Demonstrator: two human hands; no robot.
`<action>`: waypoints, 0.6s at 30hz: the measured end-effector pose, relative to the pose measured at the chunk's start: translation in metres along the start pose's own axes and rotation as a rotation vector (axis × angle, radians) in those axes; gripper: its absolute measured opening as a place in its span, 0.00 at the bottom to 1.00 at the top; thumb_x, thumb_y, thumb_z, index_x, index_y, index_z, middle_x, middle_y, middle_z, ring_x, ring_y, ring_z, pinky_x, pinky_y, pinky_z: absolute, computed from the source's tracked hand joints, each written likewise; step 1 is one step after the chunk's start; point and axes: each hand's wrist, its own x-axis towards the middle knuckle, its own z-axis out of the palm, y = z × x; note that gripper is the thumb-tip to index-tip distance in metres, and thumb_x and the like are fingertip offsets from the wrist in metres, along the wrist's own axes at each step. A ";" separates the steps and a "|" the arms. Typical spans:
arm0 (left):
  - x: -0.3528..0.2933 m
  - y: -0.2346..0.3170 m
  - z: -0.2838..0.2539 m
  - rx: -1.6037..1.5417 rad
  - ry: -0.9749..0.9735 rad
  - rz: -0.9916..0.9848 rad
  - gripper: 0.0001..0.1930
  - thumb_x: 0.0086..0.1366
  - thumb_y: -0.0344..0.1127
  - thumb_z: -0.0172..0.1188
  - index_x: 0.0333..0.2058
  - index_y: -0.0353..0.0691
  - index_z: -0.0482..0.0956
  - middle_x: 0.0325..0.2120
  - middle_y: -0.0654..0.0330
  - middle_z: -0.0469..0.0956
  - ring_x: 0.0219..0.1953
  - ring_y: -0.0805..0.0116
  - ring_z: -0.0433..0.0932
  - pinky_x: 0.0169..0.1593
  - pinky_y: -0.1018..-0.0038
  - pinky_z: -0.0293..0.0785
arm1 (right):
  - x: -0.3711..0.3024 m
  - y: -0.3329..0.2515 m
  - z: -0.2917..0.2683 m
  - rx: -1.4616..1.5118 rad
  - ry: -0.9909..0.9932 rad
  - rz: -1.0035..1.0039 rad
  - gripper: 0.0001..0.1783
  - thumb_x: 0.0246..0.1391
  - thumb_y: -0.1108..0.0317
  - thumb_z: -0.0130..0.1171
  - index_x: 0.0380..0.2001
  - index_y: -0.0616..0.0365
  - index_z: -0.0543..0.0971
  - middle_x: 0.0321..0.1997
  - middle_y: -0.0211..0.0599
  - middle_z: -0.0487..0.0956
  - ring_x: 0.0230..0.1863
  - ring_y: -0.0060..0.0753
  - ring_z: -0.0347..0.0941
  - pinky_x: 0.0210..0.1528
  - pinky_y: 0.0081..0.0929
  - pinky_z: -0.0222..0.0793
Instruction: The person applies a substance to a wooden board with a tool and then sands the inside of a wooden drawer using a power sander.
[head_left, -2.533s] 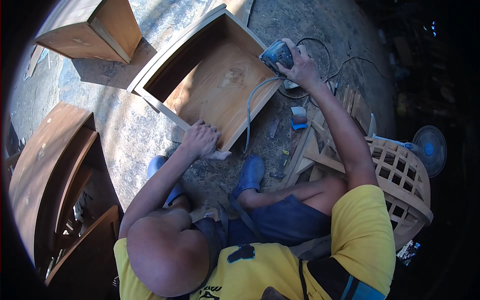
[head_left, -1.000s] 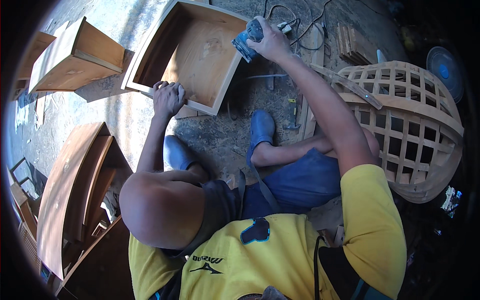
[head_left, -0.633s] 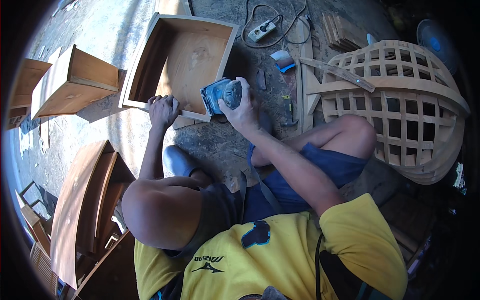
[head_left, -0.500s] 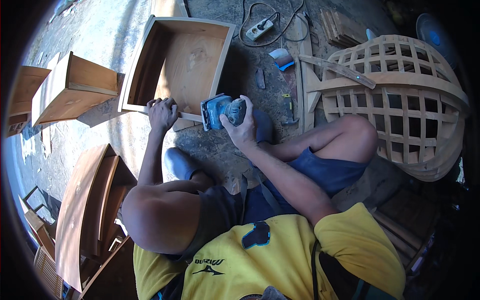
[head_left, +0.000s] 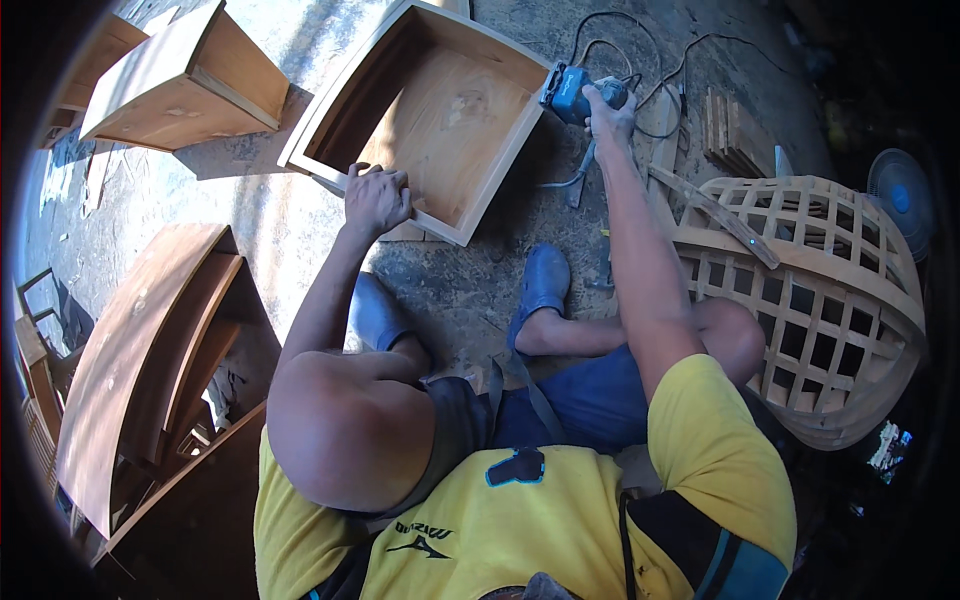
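A wooden drawer (head_left: 465, 130) with an open top and a curved far-left side lies on the ground in front of me. My left hand (head_left: 378, 200) is closed over its near edge, fingers curled on the rim. My right hand (head_left: 610, 115) is stretched out, wrapped round the rear body of a blue electric sander (head_left: 572, 96). The sander's flat pad stands against the outer face of the drawer's right side, by the far right corner. Its cord trails away behind it.
Another wooden drawer (head_left: 190, 95) stands at the far left, and curved wooden furniture (head_left: 140, 360) at the near left. To the right lies a latticed wooden frame (head_left: 800, 290), with a fan (head_left: 900, 195) behind it. Stacked boards (head_left: 738, 135) and looped cable (head_left: 655, 75) lie beyond.
My right hand has carried the sander away from me, from the drawer's near right corner to its far right corner. My left hand keeps its hold. The whole view has shifted.
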 end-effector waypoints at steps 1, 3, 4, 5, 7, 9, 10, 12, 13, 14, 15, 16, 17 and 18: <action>-0.001 -0.004 -0.002 0.023 -0.033 -0.005 0.10 0.61 0.40 0.54 0.28 0.48 0.83 0.30 0.62 0.85 0.41 0.62 0.84 0.62 0.55 0.63 | -0.019 0.005 0.006 -0.021 -0.006 -0.002 0.44 0.53 0.54 0.76 0.66 0.57 0.64 0.39 0.38 0.79 0.23 0.26 0.74 0.20 0.24 0.70; -0.002 -0.004 -0.004 0.030 -0.063 -0.017 0.10 0.60 0.40 0.53 0.29 0.48 0.83 0.29 0.62 0.85 0.41 0.63 0.84 0.63 0.55 0.63 | -0.070 0.017 0.008 -0.019 -0.013 0.012 0.47 0.54 0.54 0.76 0.69 0.57 0.61 0.38 0.40 0.79 0.21 0.26 0.73 0.19 0.25 0.69; -0.001 -0.006 -0.003 0.030 -0.064 -0.031 0.10 0.60 0.40 0.53 0.29 0.48 0.83 0.29 0.62 0.85 0.41 0.63 0.84 0.63 0.55 0.63 | -0.101 0.022 0.006 -0.031 -0.021 0.047 0.49 0.55 0.54 0.76 0.71 0.57 0.58 0.38 0.41 0.79 0.21 0.26 0.73 0.18 0.26 0.69; 0.001 -0.005 -0.001 0.032 -0.043 -0.025 0.10 0.60 0.40 0.53 0.29 0.48 0.83 0.29 0.62 0.84 0.40 0.62 0.84 0.63 0.55 0.63 | -0.130 0.032 0.002 -0.048 -0.005 0.102 0.49 0.52 0.51 0.77 0.70 0.52 0.62 0.49 0.51 0.80 0.30 0.40 0.81 0.28 0.36 0.79; -0.003 -0.008 0.002 0.026 -0.004 -0.020 0.10 0.61 0.40 0.53 0.29 0.48 0.83 0.29 0.61 0.85 0.41 0.62 0.84 0.63 0.55 0.64 | -0.199 0.038 -0.003 0.031 -0.071 0.164 0.47 0.54 0.54 0.76 0.70 0.52 0.62 0.55 0.51 0.77 0.42 0.44 0.81 0.38 0.38 0.81; -0.009 -0.012 -0.002 0.046 -0.031 -0.035 0.10 0.61 0.40 0.53 0.29 0.48 0.83 0.29 0.61 0.85 0.41 0.61 0.84 0.63 0.55 0.64 | -0.265 0.045 -0.007 0.055 -0.148 0.243 0.47 0.56 0.55 0.75 0.71 0.53 0.60 0.60 0.51 0.74 0.51 0.48 0.80 0.43 0.40 0.82; -0.005 -0.005 0.001 0.036 -0.054 -0.034 0.10 0.61 0.41 0.53 0.29 0.48 0.83 0.29 0.61 0.85 0.41 0.61 0.84 0.63 0.55 0.64 | -0.280 0.066 -0.013 0.001 -0.136 0.168 0.47 0.56 0.55 0.75 0.71 0.53 0.60 0.60 0.52 0.74 0.51 0.48 0.80 0.43 0.40 0.82; -0.003 -0.001 0.002 0.045 -0.041 -0.020 0.10 0.61 0.41 0.53 0.30 0.48 0.84 0.29 0.61 0.85 0.41 0.61 0.84 0.63 0.55 0.64 | -0.299 0.090 -0.018 -0.045 -0.140 0.081 0.47 0.56 0.54 0.75 0.71 0.54 0.60 0.60 0.53 0.74 0.52 0.48 0.80 0.45 0.40 0.83; -0.004 -0.001 0.005 0.048 -0.028 -0.018 0.10 0.61 0.41 0.53 0.30 0.48 0.84 0.29 0.60 0.85 0.42 0.61 0.84 0.63 0.55 0.64 | -0.302 0.094 -0.019 -0.048 -0.146 0.067 0.47 0.56 0.54 0.75 0.71 0.55 0.60 0.60 0.54 0.74 0.52 0.48 0.80 0.46 0.40 0.83; -0.008 -0.003 0.006 0.053 -0.039 -0.022 0.10 0.61 0.41 0.53 0.30 0.48 0.84 0.29 0.60 0.85 0.42 0.61 0.84 0.63 0.55 0.64 | -0.293 0.091 -0.014 -0.023 -0.109 0.032 0.45 0.58 0.58 0.74 0.71 0.55 0.59 0.51 0.48 0.76 0.39 0.37 0.77 0.33 0.32 0.78; 0.000 0.015 0.027 -0.022 -0.022 0.002 0.12 0.61 0.42 0.53 0.30 0.47 0.84 0.29 0.58 0.86 0.42 0.61 0.85 0.63 0.55 0.63 | -0.275 0.097 -0.025 -0.043 -0.044 -0.012 0.43 0.59 0.61 0.73 0.70 0.55 0.59 0.43 0.43 0.77 0.25 0.25 0.75 0.20 0.24 0.73; -0.004 0.007 0.025 -0.035 -0.001 -0.005 0.13 0.61 0.43 0.52 0.30 0.47 0.85 0.30 0.57 0.87 0.42 0.61 0.85 0.64 0.55 0.62 | -0.265 0.087 -0.018 0.032 -0.090 0.083 0.43 0.59 0.62 0.73 0.70 0.55 0.59 0.46 0.44 0.76 0.25 0.25 0.75 0.18 0.23 0.71; -0.001 0.003 0.013 -0.020 0.007 -0.009 0.13 0.61 0.43 0.52 0.30 0.46 0.85 0.30 0.57 0.87 0.43 0.62 0.85 0.64 0.55 0.62 | -0.252 0.074 -0.017 -0.011 -0.111 0.051 0.44 0.59 0.61 0.73 0.71 0.55 0.59 0.50 0.46 0.75 0.32 0.31 0.78 0.26 0.27 0.76; 0.000 0.000 0.001 -0.007 0.033 -0.014 0.13 0.61 0.43 0.52 0.30 0.46 0.85 0.30 0.57 0.87 0.43 0.62 0.85 0.64 0.55 0.62 | -0.248 0.061 -0.014 -0.024 -0.124 0.018 0.44 0.58 0.61 0.74 0.71 0.55 0.59 0.52 0.48 0.75 0.35 0.33 0.79 0.31 0.29 0.79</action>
